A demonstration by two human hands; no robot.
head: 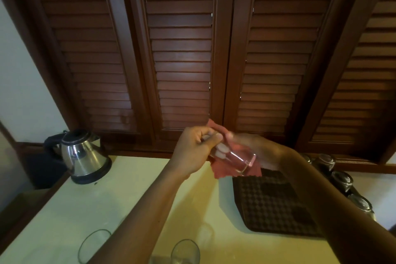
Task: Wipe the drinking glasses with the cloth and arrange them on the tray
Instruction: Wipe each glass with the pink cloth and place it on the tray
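So the counter (64, 210) has the dark tray (272, 206) sitting on its right side, nothing on it yet as far as I can see. Right above its far-left corner, both hands are up in the air with the glass (237, 159). It's tipped on its side, base toward the tray, mouth toward the left hand (192, 152), whose fingers are closed around the rim end. Right hand (257, 150) cups the red cloth (227, 169) round the body. Tray's right under it, right hand nearer. Two more glasses (185, 252) wait by the near edge.
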